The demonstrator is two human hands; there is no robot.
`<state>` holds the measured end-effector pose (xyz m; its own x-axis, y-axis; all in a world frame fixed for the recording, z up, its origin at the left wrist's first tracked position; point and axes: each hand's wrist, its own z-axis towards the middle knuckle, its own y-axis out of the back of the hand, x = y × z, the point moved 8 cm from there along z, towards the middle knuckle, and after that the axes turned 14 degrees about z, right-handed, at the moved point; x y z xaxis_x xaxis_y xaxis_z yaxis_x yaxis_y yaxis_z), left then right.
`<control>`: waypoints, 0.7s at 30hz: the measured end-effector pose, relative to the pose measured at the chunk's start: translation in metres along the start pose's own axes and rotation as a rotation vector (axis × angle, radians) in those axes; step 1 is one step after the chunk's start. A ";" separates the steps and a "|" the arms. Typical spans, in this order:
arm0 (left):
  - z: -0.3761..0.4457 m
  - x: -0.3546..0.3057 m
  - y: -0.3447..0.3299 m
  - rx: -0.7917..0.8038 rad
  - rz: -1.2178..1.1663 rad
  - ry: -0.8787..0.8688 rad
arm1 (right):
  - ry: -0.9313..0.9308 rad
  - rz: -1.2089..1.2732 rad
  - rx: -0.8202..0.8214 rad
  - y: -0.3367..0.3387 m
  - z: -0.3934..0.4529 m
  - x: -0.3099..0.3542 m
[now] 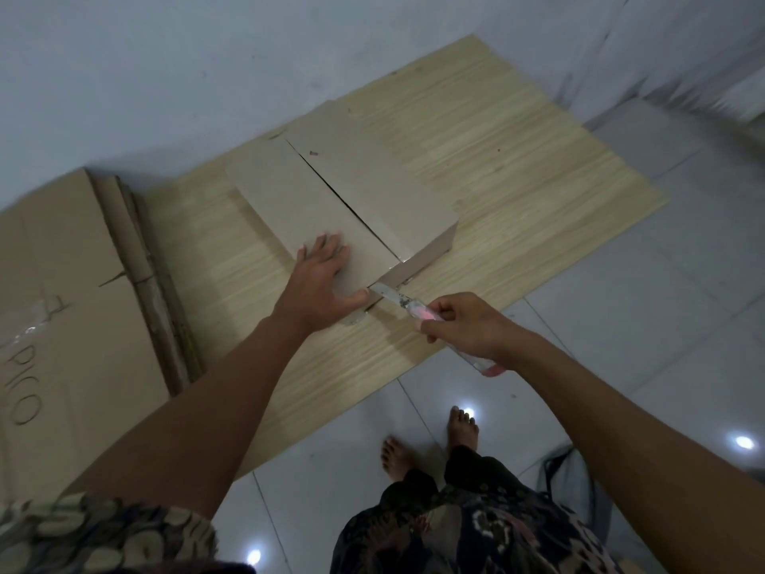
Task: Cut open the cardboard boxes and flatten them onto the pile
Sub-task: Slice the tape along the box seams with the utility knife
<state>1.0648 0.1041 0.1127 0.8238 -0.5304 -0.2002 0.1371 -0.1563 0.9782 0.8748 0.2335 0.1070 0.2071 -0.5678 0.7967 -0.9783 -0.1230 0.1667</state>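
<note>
A plain brown cardboard box (pixel 372 188) lies on a wood-pattern mat (pixel 517 159), its top flaps split along the middle seam. My left hand (pixel 323 275) presses flat on the near part of the box top, fingers spread. My right hand (pixel 463 325) grips a pink-handled utility knife (pixel 410 306). The blade tip sits at the box's near end, at the seam beside my left thumb. A pile of flattened cardboard (pixel 62 304) with handwriting on it lies to the left.
White tiled floor (pixel 641 325) surrounds the mat, and a pale wall (pixel 165 76) runs behind it. My bare feet (pixel 430 441) stand on the tiles just below the mat's near edge. A dark bag strap (pixel 554 470) lies at the lower right.
</note>
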 end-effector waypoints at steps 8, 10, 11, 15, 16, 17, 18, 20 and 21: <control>-0.004 -0.002 -0.004 0.008 0.049 -0.044 | -0.107 0.247 0.031 -0.014 -0.003 0.009; -0.004 -0.003 -0.004 0.001 0.069 -0.057 | -0.120 0.253 -0.012 -0.013 0.002 0.010; -0.005 -0.002 -0.004 -0.003 0.083 -0.065 | -0.128 0.230 -0.023 -0.011 0.003 0.009; -0.008 -0.003 -0.011 -0.008 0.150 -0.112 | -0.103 0.218 -0.077 -0.007 0.001 0.005; -0.007 -0.003 -0.012 -0.013 0.156 -0.116 | -0.102 0.213 -0.087 -0.009 0.001 0.007; -0.007 -0.004 -0.012 -0.017 0.152 -0.113 | -0.101 0.204 -0.103 -0.011 0.002 0.010; -0.006 -0.004 -0.011 -0.014 0.140 -0.101 | -0.108 0.200 -0.124 -0.012 0.003 0.012; -0.005 -0.004 -0.008 -0.007 0.110 -0.070 | -0.104 0.198 -0.143 -0.011 0.005 0.018; -0.005 -0.004 -0.007 -0.018 0.093 -0.064 | -0.094 0.195 -0.144 -0.009 0.003 0.020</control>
<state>1.0629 0.1117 0.1068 0.7966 -0.5943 -0.1107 0.0718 -0.0888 0.9935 0.8876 0.2204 0.1196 0.0070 -0.6434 0.7655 -0.9888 0.1095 0.1011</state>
